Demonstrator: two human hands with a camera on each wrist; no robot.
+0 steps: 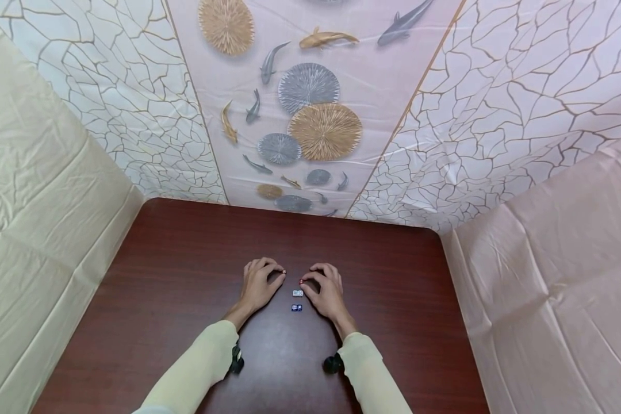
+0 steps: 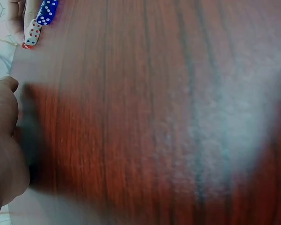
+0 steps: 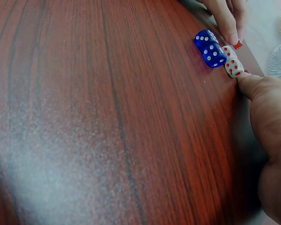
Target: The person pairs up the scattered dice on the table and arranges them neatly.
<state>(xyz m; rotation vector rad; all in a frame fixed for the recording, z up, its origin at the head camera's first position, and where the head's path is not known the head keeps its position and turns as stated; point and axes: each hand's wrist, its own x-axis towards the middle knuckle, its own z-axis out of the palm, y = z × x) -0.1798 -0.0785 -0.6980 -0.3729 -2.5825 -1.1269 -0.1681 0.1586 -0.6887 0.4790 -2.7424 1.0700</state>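
My left hand [image 1: 259, 284] pinches a small red die [image 3: 237, 45] between thumb and forefinger, over the table's middle. Across from it, my right hand [image 1: 327, 289] has thumb and forefinger on another red die [image 1: 301, 281], mostly covered by the thumb in the right wrist view. Two white dice [image 1: 297, 293] with red and dark pips sit side by side just in front of that red die. Nearer to me lie two blue dice [image 1: 296, 307] with white pips, also side by side. The left wrist view catches the blue dice [image 2: 47, 11] and white dice [image 2: 33, 33] at its top left.
Everything rests on a dark red-brown wooden table [image 1: 186, 241]. A patterned cloth [image 1: 310, 190] with fish and leaf discs hangs along its far edge. Plain cloths rise at the left [image 1: 46, 230] and right [image 1: 543, 287] sides.
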